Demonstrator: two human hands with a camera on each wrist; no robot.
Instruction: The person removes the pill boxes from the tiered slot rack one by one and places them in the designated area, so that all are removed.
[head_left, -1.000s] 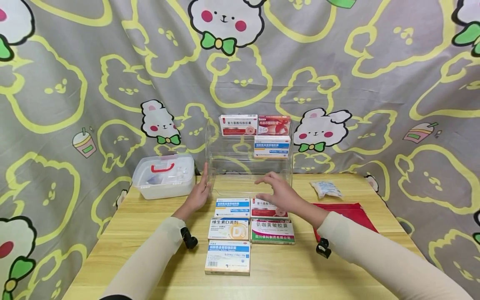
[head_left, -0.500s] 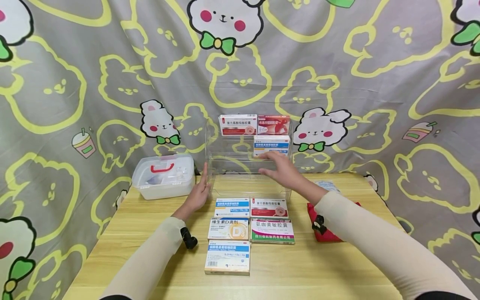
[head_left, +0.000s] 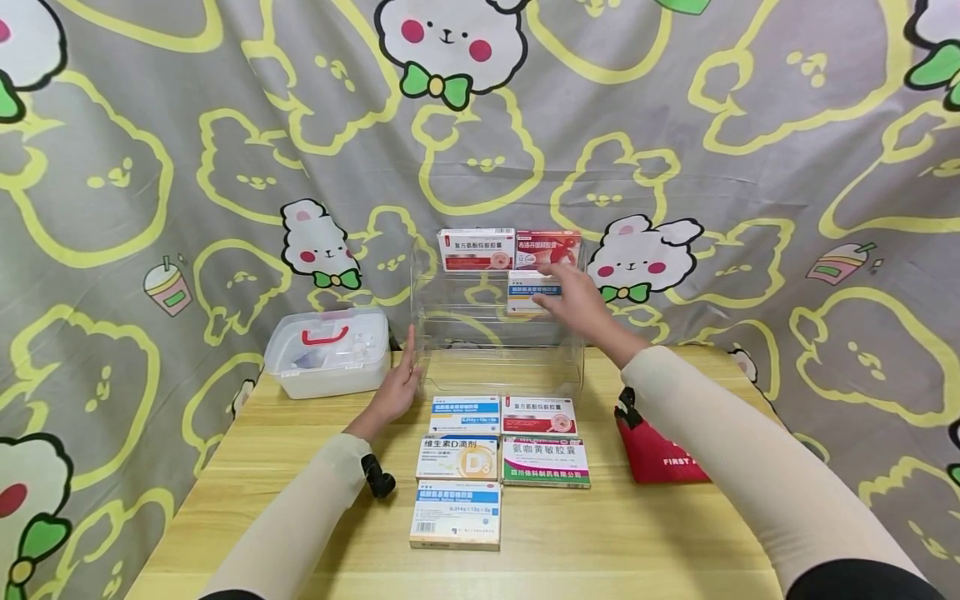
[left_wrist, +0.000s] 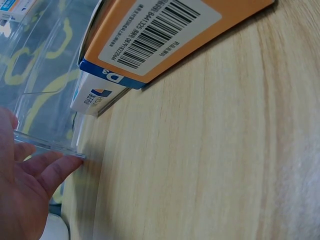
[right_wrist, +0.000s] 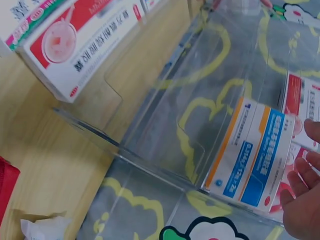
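A clear acrylic tiered rack [head_left: 487,340] stands near the table's back edge. My left hand [head_left: 393,392] rests against its left side panel, fingers straight; the left wrist view shows the fingertips [left_wrist: 62,167] right at the panel's edge. Over the rack's right side, my right hand [head_left: 576,298] overlaps a blue-and-white medicine box [head_left: 525,296] on the second tier. In the right wrist view its thumb and fingers are spread apart beside that box [right_wrist: 252,152]. On the top tier are a white-and-red medicine box [head_left: 477,250] and a red medicine box [head_left: 534,248], the latter partly hidden.
Several medicine boxes lie in two columns before the rack, among them a vitamin D box [head_left: 457,458] and a green-edged box [head_left: 546,463]. A lidded plastic case [head_left: 330,375] stands left. A red first-aid pouch [head_left: 660,454] lies right, partly under my sleeve.
My right hand has risen from above the front boxes to the second-tier box on the rack's right. My left hand has stayed at the rack's side.
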